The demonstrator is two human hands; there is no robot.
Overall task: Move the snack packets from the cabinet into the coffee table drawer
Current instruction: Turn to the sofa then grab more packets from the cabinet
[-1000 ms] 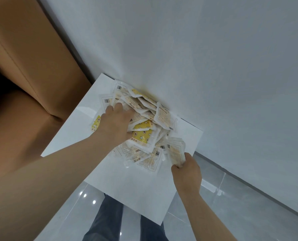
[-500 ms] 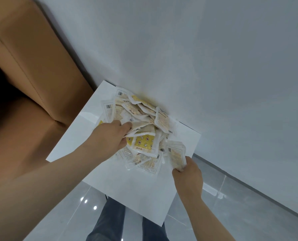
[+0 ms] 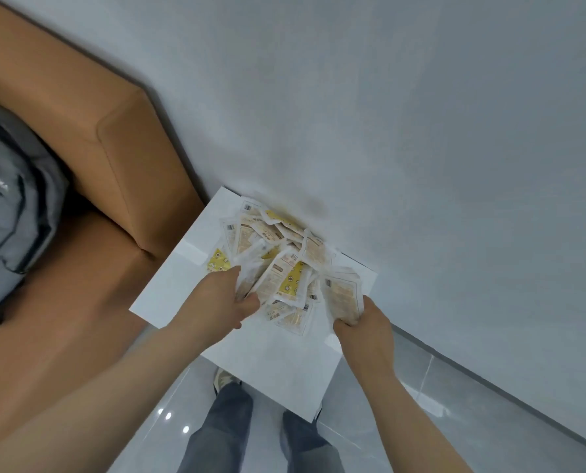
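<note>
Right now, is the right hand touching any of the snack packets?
Touching. The head view shows the right hand gripping the rightmost packet, fingers curled round its lower end.

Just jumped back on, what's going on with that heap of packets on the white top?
A person stands at the white cabinet top, gathering the snack packets heaped against the wall. The left hand grips a bunch from the pile's near side, and the right hand holds packets at its right edge. Most of the pile lies on the top; no drawer is in view.
</note>
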